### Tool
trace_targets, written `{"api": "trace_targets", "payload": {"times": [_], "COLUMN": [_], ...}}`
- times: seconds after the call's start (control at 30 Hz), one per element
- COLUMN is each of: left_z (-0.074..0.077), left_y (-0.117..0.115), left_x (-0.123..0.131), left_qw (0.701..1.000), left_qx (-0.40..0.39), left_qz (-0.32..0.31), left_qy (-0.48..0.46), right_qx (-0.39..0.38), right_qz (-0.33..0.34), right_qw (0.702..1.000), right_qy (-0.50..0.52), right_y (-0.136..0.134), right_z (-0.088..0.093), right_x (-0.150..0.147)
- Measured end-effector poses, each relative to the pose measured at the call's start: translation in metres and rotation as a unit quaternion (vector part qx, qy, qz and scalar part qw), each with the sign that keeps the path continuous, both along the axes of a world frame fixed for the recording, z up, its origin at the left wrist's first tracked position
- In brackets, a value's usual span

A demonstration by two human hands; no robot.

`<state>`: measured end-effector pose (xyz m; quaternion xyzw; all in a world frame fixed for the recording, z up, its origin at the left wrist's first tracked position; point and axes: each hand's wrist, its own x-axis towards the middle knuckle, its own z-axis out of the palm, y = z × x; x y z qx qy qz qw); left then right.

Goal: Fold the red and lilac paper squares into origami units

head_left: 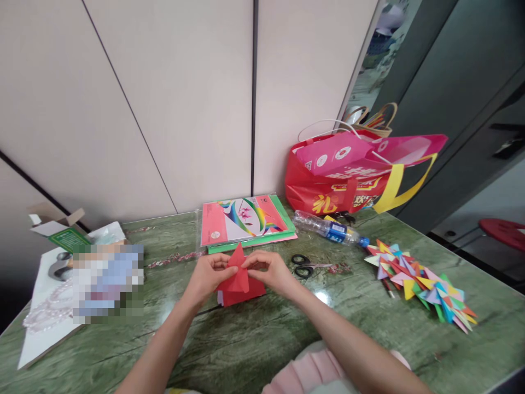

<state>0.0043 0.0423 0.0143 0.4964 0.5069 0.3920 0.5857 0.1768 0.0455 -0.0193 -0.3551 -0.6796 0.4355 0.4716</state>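
Note:
A folded piece of red paper (pixel 239 278) is held up between both hands, its pointed tip upward. My left hand (pixel 211 278) pinches its left side with thumb and fingers. On the right side, my right hand (pixel 268 271) grips the paper between thumb and fingertips. Just beneath, a small stack of red paper sheets (pixel 241 295) lies on the green marbled table (pixel 197 347). Black-handled scissors (pixel 304 267) rest to the right of my right hand. Behind the hands lies a pack of coloured paper (pixel 246 219) with green sheets under it.
Folded multicolour paper stars (pixel 422 284) lie at the right. A plastic bottle (pixel 334 230) lies before a red bag (pixel 340 175) at the back. At the left are a white board (pixel 39 323), beads (pixel 49 306) and an opened box (pixel 68 235). A pale wall (pixel 197 98) stands behind.

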Motion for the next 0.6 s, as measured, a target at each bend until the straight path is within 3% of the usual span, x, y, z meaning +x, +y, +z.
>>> {"api": "trace_targets", "payload": {"times": [0.13, 0.27, 0.6], "left_z": [0.0001, -0.0004, 0.0002], "left_y": [-0.0007, -0.0011, -0.0046], "left_x": [0.0025, 0.0043, 0.0099], "left_qw": [0.999, 0.997, 0.997], "left_qx": [0.042, 0.068, 0.064], "left_qz": [-0.009, -0.021, -0.035], "left_qy": [0.022, 0.033, 0.019], "right_qx": [-0.021, -0.098, -0.186], "right_qz": [0.000, 0.008, 0.005], "right_qw": [1.000, 0.992, 0.976], "right_qy": [0.016, 0.074, 0.112], "right_y": [0.0008, -0.0002, 0.0048], "right_z": [0.0010, 0.0003, -0.0013], "right_x": [0.0007, -0.0023, 0.0005]}}
